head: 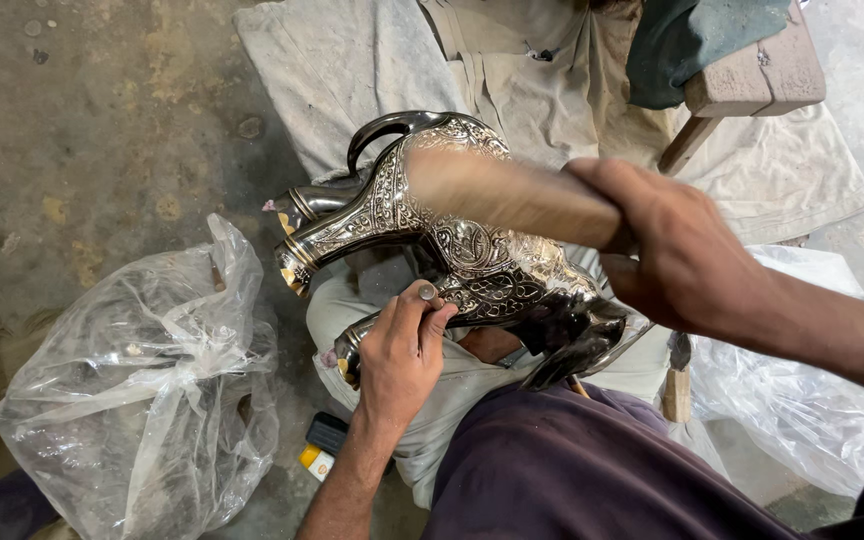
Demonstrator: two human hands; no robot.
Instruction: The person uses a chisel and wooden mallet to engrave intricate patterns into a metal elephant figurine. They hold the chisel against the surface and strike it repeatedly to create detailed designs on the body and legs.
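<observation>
A wooden mallet (512, 195) was gripped in the right hand (687, 255) — at seven o'clock, a small punch (427, 292) was pinched by the left hand (400, 360) against an engraved metal animal figure (472, 250).

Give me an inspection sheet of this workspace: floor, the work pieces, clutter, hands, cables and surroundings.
Surface: stained grey concrete floor.
Job's things: engraved silvery metal animal figure lying across the lap; blurred wooden mallet; small metal punch set against the figure.
Clutter: crumpled clear plastic bag; small black and yellow object on the floor.
Hands: left hand pinches the punch; right hand grips the mallet.
Cables: nothing seen.
Surroundings: dusty beige cloth; low wooden stool; second plastic sheet.
</observation>
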